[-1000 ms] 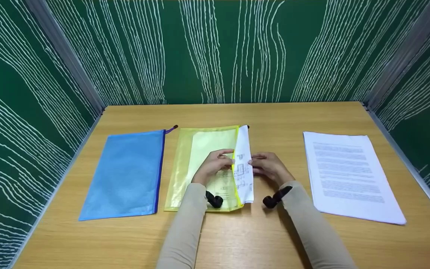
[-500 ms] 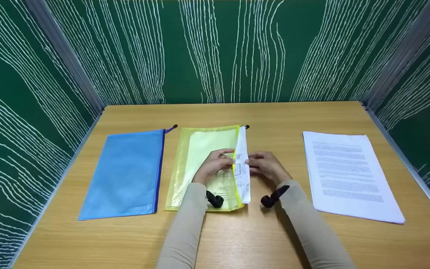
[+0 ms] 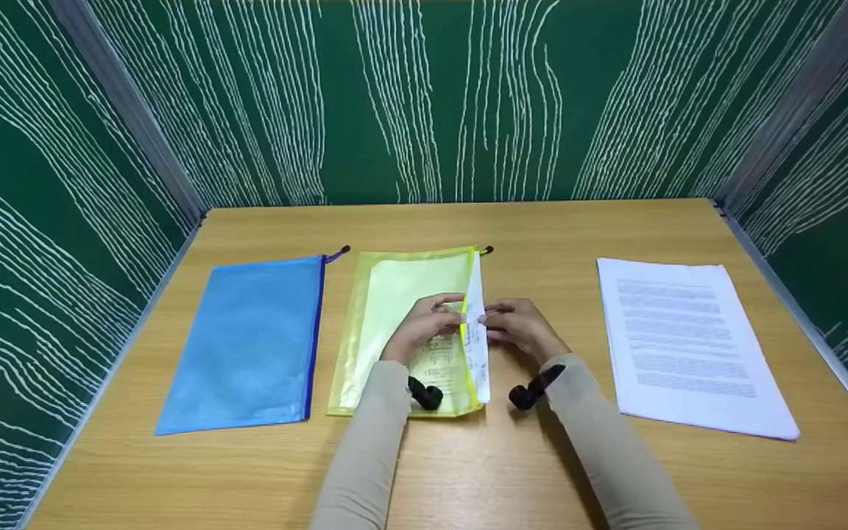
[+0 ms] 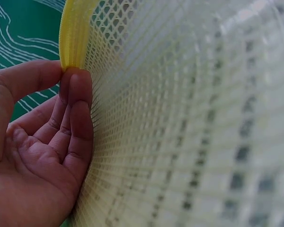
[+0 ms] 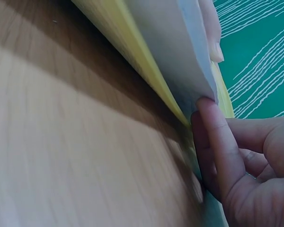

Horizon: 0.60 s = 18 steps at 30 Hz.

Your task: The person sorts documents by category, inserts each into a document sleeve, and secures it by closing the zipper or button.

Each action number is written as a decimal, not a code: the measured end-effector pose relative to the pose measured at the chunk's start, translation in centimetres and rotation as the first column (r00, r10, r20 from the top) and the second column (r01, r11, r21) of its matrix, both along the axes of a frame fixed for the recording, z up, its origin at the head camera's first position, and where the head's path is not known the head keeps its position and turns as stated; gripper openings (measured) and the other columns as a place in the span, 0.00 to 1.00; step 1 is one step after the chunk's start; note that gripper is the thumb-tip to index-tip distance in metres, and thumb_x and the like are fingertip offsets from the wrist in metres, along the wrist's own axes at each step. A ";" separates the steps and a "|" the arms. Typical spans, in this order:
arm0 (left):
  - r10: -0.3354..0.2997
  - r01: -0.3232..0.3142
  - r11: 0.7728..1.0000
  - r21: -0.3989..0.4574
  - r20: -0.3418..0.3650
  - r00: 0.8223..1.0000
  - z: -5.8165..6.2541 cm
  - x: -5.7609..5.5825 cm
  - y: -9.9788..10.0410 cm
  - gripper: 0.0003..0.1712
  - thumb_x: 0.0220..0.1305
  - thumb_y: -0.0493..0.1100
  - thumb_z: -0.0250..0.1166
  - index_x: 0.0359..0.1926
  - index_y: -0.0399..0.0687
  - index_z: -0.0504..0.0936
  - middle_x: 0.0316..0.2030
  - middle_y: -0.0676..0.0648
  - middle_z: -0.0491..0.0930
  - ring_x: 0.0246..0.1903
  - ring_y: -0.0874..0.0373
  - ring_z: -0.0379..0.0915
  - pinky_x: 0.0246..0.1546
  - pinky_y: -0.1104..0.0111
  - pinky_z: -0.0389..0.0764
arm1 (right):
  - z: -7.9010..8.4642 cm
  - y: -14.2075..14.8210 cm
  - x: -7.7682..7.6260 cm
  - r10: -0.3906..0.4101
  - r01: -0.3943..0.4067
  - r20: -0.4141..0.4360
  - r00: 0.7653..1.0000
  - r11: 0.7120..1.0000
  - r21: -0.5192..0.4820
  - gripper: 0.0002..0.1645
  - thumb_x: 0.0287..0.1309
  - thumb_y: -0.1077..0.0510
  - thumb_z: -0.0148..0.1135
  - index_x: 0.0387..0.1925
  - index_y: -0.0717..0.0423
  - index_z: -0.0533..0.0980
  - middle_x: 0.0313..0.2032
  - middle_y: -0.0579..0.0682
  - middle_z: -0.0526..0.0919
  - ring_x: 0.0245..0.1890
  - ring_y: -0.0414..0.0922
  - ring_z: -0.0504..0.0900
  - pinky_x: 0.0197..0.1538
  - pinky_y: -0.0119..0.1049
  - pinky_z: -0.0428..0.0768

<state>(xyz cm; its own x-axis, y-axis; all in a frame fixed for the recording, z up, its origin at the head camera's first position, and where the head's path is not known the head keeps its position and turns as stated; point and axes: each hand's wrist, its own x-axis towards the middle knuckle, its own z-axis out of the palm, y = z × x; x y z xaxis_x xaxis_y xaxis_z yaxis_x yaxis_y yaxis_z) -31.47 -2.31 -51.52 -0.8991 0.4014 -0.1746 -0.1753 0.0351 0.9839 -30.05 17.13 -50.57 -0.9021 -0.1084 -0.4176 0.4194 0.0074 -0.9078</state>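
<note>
Left grip (image 3: pixel 425 327) pinches the mesh zip pouch (image 3: pixel 403 281), right grip (image 3: pixel 523 325) the printed paper (image 3: pixel 476 350); probably super floppy, so grab edges.

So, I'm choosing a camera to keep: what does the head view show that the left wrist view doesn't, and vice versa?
Only the head view shows the blue pouch, the stack of sheets, the table and the right grip. Only the left wrist view shows the fine mesh of the yellow pouch and the palm of the left grip. Both show that grip on the pouch's edge, printed paper and the green wall.
</note>
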 end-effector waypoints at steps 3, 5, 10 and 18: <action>0.003 -0.003 1.000 0.001 0.001 1.000 0.1 0.1 0.1 0.28 0.57 0.33 0.64 0.61 0.42 0.75 0.28 0.51 0.77 0.30 0.62 0.77 0.37 0.71 0.80 | 0.1 -0.1 0.0 0.000 0.000 0.010 1.000 1.000 0.010 0.25 0.58 0.69 0.61 0.58 0.70 0.70 0.38 0.53 0.80 0.32 0.41 0.83 0.37 0.30 0.83; 0.002 -0.002 1.000 0.002 0.005 1.000 0.1 0.1 0.1 0.28 0.57 0.34 0.64 0.61 0.42 0.75 0.29 0.51 0.78 0.30 0.61 0.77 0.37 0.71 0.80 | 0.2 -0.1 -0.1 -0.001 0.000 0.016 1.000 1.000 0.016 0.25 0.58 0.69 0.61 0.58 0.69 0.70 0.38 0.53 0.80 0.32 0.41 0.83 0.37 0.30 0.84; 0.002 -0.002 1.000 0.007 0.019 1.000 0.1 0.1 0.0 0.28 0.58 0.34 0.64 0.61 0.44 0.75 0.31 0.50 0.79 0.31 0.61 0.77 0.37 0.70 0.80 | 0.2 -0.4 -0.1 -0.005 0.005 0.002 1.000 1.000 0.004 0.23 0.58 0.70 0.61 0.56 0.71 0.71 0.36 0.52 0.81 0.30 0.40 0.83 0.36 0.30 0.84; 0.001 -0.003 0.999 0.036 0.051 0.999 0.0 0.2 0.0 0.26 0.59 0.36 0.65 0.61 0.48 0.76 0.33 0.48 0.79 0.33 0.59 0.77 0.37 0.69 0.79 | 0.0 -0.8 -0.1 -0.004 0.003 -0.054 0.999 1.000 -0.018 0.24 0.58 0.71 0.60 0.56 0.75 0.71 0.35 0.53 0.82 0.30 0.40 0.84 0.36 0.30 0.84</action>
<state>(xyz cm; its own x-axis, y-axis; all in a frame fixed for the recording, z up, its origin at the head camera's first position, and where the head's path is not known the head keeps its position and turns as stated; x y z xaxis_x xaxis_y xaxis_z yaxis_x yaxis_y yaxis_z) -31.29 -2.30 -51.47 -0.8904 0.4061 -0.2059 -0.2255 -0.0004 0.9743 -30.14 16.36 -50.56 -0.9237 -0.1123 -0.3664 0.3698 -0.0103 -0.9291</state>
